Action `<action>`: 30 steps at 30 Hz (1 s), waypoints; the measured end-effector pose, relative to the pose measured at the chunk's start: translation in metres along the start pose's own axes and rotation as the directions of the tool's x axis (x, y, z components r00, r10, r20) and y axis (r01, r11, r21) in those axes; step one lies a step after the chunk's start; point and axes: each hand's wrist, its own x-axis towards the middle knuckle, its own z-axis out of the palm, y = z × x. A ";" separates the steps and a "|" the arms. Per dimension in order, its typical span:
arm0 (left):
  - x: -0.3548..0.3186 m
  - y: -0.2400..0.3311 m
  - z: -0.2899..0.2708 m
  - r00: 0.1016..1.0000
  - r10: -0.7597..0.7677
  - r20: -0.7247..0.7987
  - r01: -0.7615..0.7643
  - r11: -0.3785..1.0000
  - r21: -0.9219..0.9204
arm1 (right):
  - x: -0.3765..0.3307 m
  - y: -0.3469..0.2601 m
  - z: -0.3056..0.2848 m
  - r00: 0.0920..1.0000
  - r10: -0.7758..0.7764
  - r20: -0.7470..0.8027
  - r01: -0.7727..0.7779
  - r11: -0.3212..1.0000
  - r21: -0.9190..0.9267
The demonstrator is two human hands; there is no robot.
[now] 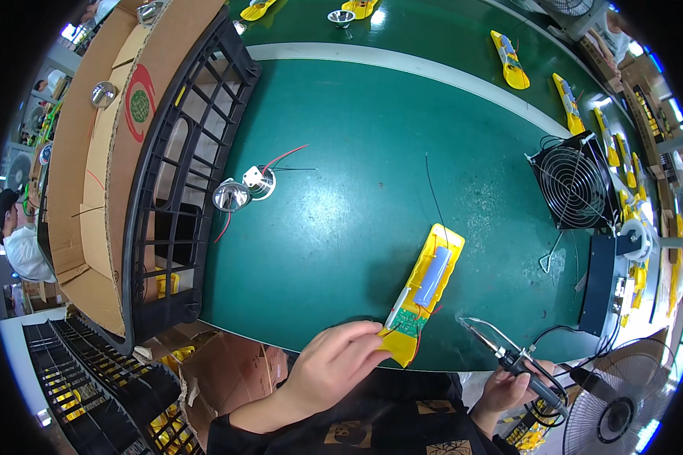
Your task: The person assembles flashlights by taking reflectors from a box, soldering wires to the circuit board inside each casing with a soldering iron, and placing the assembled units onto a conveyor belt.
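Note:
My left hand (334, 360) grips the near end of a yellow plastic housing half (448, 239), which lies tilted over the green table. Inside the housing sit a blue-grey cylindrical battery (432, 276) and a small green circuit board (407, 321) with thin red and black wires. A long dark wire (432, 186) sticks out past its far end. To the right, my right hand (507, 388) is closed round the dark handle of a soldering iron (517, 364). The iron's tip, with a thin curved tube beside it, points toward the housing without touching it.
Two shiny reflectors (231, 196) with red and black wires lie on the left. Beyond them stand a black plastic crate (182, 155) and a cardboard box (91, 174). A black fan (574, 186) and a dark blue device (601, 284) stand right. More yellow housings (511, 61) lie beyond the pale divider.

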 end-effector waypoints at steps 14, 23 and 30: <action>-0.004 0.017 -0.004 0.900 -0.403 -0.167 0.368 0.906 -0.209 | -0.009 0.022 -0.020 0.996 0.025 0.091 -0.036 0.992 0.121; -0.016 0.020 0.024 0.918 -0.255 -0.303 0.272 0.962 0.015 | -0.006 -0.012 -0.003 0.966 0.076 0.248 -0.096 0.993 0.072; -0.013 0.015 0.029 0.925 -0.254 -0.282 0.252 0.967 -0.046 | -0.005 -0.020 0.011 0.886 0.097 0.453 -0.138 0.989 0.057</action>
